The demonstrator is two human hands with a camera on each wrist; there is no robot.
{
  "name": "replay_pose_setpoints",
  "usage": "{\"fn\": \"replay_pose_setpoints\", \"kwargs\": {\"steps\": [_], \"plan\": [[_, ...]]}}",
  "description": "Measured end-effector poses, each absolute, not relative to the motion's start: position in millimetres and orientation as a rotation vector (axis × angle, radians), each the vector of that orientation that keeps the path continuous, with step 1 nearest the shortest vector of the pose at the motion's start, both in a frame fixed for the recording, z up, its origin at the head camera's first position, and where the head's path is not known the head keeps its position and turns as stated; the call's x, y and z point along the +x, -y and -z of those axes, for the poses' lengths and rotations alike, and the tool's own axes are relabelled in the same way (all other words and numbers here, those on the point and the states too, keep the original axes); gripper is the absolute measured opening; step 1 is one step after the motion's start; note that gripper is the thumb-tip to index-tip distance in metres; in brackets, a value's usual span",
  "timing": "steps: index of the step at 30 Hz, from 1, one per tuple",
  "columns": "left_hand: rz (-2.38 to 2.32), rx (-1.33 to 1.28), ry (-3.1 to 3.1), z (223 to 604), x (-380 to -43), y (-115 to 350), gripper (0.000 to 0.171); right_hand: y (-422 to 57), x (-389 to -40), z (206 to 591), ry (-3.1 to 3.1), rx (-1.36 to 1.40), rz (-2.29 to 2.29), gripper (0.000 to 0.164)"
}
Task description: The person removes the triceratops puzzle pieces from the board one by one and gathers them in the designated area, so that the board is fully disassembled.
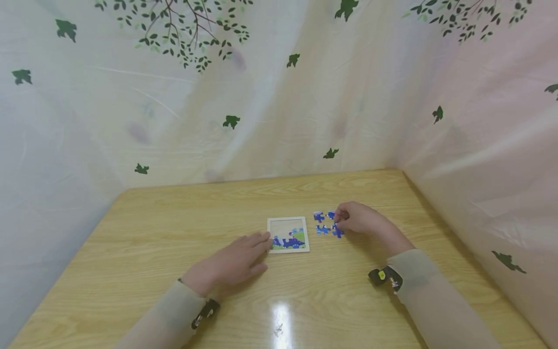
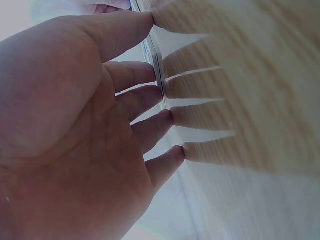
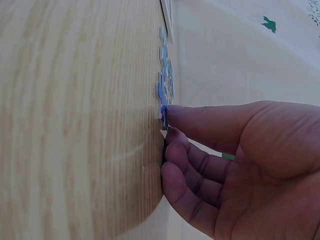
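Observation:
A square white-rimmed puzzle tray (image 1: 269, 224) lies flat on the table, its lower part filled with blue and green pieces (image 1: 293, 242). Extended fingers of my left hand (image 1: 235, 258) touch the tray's left edge; in the left wrist view the fingertips rest on the tabletop along that edge. Right of the tray, loose jigsaw pieces (image 1: 323, 230) lie in a small cluster. My right hand (image 1: 359, 219) is at the cluster's right side, thumb and forefinger pinching a blue jigsaw piece (image 3: 163, 114) low at the table. Its fingers partly cover the pieces there.
The wooden table (image 1: 174, 218) reaches back to a pale curtain (image 1: 261, 121) printed with leaves, which also hangs close along the right side. Each wrist carries a small dark camera (image 1: 378, 277).

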State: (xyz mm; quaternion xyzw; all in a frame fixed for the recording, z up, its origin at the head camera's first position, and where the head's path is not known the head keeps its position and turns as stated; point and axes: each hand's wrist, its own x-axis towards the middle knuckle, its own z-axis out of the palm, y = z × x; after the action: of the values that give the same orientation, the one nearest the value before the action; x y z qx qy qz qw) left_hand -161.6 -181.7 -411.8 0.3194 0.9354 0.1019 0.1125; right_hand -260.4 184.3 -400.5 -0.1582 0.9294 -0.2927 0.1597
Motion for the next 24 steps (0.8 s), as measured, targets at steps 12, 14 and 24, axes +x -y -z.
{"fn": "replay_pose_setpoints", "kwargs": {"steps": [12, 14, 24], "plan": [[-0.296, 0.939, -2.742, 412, -161, 182, 0.066, -187, -264, 399, -2.691, -0.412, 0.867, 0.010], [-0.295, 0.940, -2.744, 413, -162, 182, 0.066, -186, -264, 397, -2.721, -0.401, 0.883, 0.012], [-0.289, 0.949, -2.747, 413, -162, 182, 0.065, -165, -262, 393, -2.751, -0.516, 1.051, 0.019]]}}
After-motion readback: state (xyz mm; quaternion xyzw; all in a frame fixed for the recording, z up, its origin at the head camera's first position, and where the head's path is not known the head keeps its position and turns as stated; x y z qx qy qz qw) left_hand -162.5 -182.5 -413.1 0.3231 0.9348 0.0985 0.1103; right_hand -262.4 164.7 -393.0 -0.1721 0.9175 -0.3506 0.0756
